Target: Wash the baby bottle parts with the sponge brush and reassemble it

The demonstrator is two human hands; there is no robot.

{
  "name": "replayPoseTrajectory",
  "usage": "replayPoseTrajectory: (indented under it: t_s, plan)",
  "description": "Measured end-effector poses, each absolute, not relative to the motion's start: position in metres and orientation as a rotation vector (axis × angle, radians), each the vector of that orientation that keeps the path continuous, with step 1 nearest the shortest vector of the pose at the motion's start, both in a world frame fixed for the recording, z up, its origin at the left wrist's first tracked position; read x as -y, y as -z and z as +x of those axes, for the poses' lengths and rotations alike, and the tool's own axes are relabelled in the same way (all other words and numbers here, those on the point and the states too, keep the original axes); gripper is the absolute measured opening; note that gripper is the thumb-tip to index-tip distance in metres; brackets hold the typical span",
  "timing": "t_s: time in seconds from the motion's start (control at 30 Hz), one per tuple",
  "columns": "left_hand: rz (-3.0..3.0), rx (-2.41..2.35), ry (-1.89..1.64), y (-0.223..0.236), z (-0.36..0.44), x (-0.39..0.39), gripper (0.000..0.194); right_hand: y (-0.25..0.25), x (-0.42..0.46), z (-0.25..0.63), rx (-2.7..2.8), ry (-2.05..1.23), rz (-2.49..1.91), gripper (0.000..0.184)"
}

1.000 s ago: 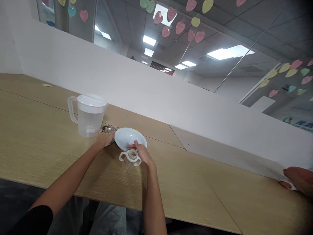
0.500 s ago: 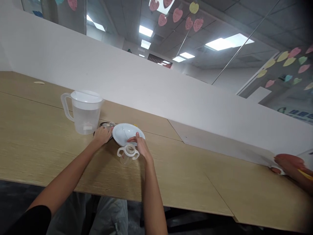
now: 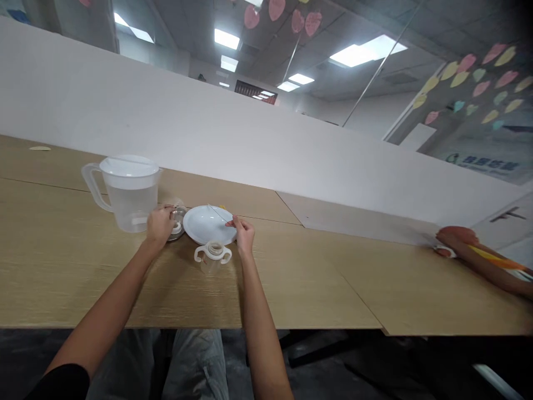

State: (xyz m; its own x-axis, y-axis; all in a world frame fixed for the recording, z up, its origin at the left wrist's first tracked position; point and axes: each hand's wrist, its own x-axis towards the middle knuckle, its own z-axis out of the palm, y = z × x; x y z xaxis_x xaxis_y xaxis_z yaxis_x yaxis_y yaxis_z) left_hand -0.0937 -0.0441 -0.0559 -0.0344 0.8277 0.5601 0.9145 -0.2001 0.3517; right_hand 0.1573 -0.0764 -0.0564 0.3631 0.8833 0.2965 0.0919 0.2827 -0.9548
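Observation:
My left hand (image 3: 159, 225) is closed around a small clear dome-shaped cap (image 3: 178, 218) beside the clear plastic jug (image 3: 127, 191). My right hand (image 3: 242, 233) pinches a thin clear stick-like piece (image 3: 217, 213) that reaches over the white plate (image 3: 206, 224). A clear baby bottle with white handles (image 3: 212, 255) stands open-topped just in front of the plate, between my two hands, touched by neither.
A wooden table (image 3: 291, 278) runs along a white partition wall (image 3: 250, 150). Another person's hand (image 3: 456, 239) rests on the table at the far right. A small yellow thing peeks out behind the plate.
My right hand left the bottle's side and rose to the plate's right rim, pinching the thin piece. My left hand lifted the clear cap a little. The view tilted down.

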Motion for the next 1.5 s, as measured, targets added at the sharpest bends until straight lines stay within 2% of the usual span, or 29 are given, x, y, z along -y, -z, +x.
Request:
replayPoseTrajectory:
  t_s: [0.27,0.47,0.73,1.07,1.33,1.5]
  plan:
    - [-1.933,1.561,1.941,0.043,-0.073,0.058,0.024,0.062,0.064,0.160,0.771,-0.615,-1.035,0.043]
    - [-1.946,1.534,2.172,0.047,-0.056,0.062,0.016,0.060,0.062,0.161,0.609,-0.656,-0.921,0.032]
    - [-2.273,1.444,2.063,0.063,-0.038,0.065,0.030,0.058,0.061,0.165,0.507,-0.881,-0.687,0.028]
    - [-2.537,1.383,1.460,0.090,-0.041,0.049,0.038,0.047,0.068,0.167,0.503,-1.017,-0.535,0.019]
    - [-2.439,1.423,1.525,0.104,-0.037,0.042,0.041,0.037,0.076,0.161,0.563,-1.167,-0.483,0.004]
    - [-2.427,1.364,1.578,0.112,-0.035,0.044,0.036,0.038,0.078,0.162,0.645,-1.182,-0.535,0.013]
